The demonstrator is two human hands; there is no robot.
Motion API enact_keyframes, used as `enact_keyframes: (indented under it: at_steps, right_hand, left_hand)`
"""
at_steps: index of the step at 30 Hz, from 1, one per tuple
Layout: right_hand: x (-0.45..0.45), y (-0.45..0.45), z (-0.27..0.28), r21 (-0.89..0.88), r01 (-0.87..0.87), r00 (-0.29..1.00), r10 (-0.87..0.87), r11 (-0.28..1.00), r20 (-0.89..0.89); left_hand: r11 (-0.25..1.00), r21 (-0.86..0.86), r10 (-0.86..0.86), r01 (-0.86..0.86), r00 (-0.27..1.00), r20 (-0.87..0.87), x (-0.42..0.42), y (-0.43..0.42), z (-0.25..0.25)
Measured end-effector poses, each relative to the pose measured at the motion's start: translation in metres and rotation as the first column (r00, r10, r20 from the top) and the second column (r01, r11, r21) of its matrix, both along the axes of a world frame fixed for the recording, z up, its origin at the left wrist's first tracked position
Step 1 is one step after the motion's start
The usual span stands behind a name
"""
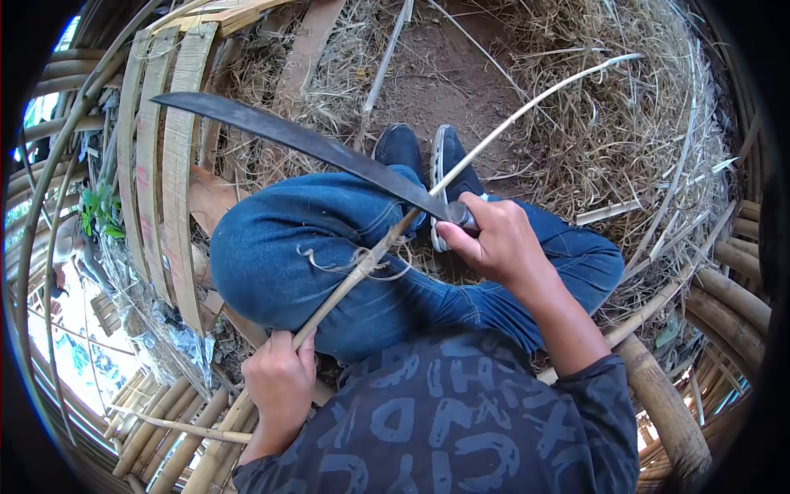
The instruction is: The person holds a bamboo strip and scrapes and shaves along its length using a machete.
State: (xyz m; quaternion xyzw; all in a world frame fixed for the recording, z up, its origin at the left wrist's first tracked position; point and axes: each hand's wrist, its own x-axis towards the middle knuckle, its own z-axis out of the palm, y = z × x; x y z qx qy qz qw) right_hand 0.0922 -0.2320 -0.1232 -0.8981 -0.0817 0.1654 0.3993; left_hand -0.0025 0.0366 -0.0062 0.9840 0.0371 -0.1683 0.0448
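My right hand (494,239) is wrapped round the handle of a long, dark, curved knife (304,142), whose blade points to the upper left. The blade lies across a thin pale stick (514,119) near its middle, close to the handle. My left hand (280,380) grips the lower end of that stick above my bent knee. Curled shavings (366,262) cling to the stick just below the blade. The stick runs up and right over my shoes, and its upper part looks peeled and light.
Wooden slats (177,156) stand on the left. Dry straw (592,140) and loose strips cover the ground around a patch of bare soil (432,78). Bamboo poles (666,403) lie at lower right, and more (177,428) at lower left.
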Motion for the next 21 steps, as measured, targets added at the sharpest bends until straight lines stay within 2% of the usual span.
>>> enact_keyframes:
  at_steps: [1, 3, 4, 5, 8, 9, 10, 11, 12, 14, 16, 18, 21]
  right_hand:
    - [0.001, -0.005, -0.004, -0.039, 0.062, 0.995, -0.059, 0.997, 0.081]
    - [0.014, -0.035, -0.016, -0.22, 0.196, 0.978, -0.207, 0.956, -0.028]
    - [0.017, -0.054, -0.029, -0.157, 0.296, 0.95, -0.307, 0.942, -0.052]
    - [0.023, -0.065, -0.028, -0.078, 0.372, 0.911, -0.38, 0.925, -0.16]
    - [0.014, -0.049, -0.018, -0.179, 0.336, 0.915, -0.365, 0.925, -0.173]
    - [0.01, -0.035, -0.009, -0.085, 0.353, 0.907, -0.363, 0.932, -0.213]
    - [0.002, -0.025, -0.009, -0.085, 0.299, 0.946, -0.307, 0.95, -0.104]
    - [0.001, -0.015, 0.0, -0.083, 0.236, 0.962, -0.245, 0.968, -0.122]
    - [-0.004, -0.009, -0.001, -0.079, 0.187, 0.981, -0.19, 0.979, -0.028]
    - [0.002, -0.012, -0.005, -0.204, 0.098, 0.995, -0.099, 0.974, 0.008]
    - [0.008, -0.033, -0.022, -0.251, 0.179, 0.982, -0.188, 0.951, -0.01]
    - [0.021, -0.063, -0.033, -0.316, 0.271, 0.932, -0.33, 0.909, -0.152]
    - [0.028, -0.069, -0.031, -0.371, 0.245, 0.951, -0.297, 0.896, -0.091]
  left_hand:
    - [1.0, -0.007, 0.003, -0.003, 1.0, 0.005, -0.001, 0.002, 0.0]
    - [1.0, 0.014, 0.014, -0.014, 1.0, 0.004, -0.001, 0.008, -0.002]
    - [1.0, 0.009, 0.02, -0.021, 1.0, 0.009, 0.001, 0.006, -0.003]
    - [0.999, 0.021, 0.025, -0.025, 1.0, -0.002, 0.004, 0.004, -0.001]
    - [0.998, 0.053, -0.033, 0.035, 0.999, -0.04, 0.007, 0.004, 0.005]
    - [0.994, 0.073, -0.075, 0.08, 0.995, -0.068, 0.007, 0.004, 0.005]
    - [0.993, 0.062, -0.09, 0.095, 0.993, -0.075, 0.007, 0.004, 0.004]
    - [0.995, 0.048, -0.085, 0.088, 0.995, -0.059, 0.007, 0.004, 0.003]
    - [0.996, 0.037, -0.077, 0.078, 0.996, -0.045, 0.005, 0.004, 0.002]
    - [0.998, 0.029, -0.061, 0.063, 0.997, -0.054, 0.005, 0.006, 0.003]
    - [0.994, 0.077, -0.069, 0.075, 0.994, -0.083, 0.005, 0.009, 0.006]
    - [0.992, 0.098, -0.063, 0.073, 0.994, -0.095, 0.008, 0.009, 0.008]
    - [0.995, 0.09, -0.017, 0.029, 0.992, -0.123, 0.012, 0.003, 0.01]
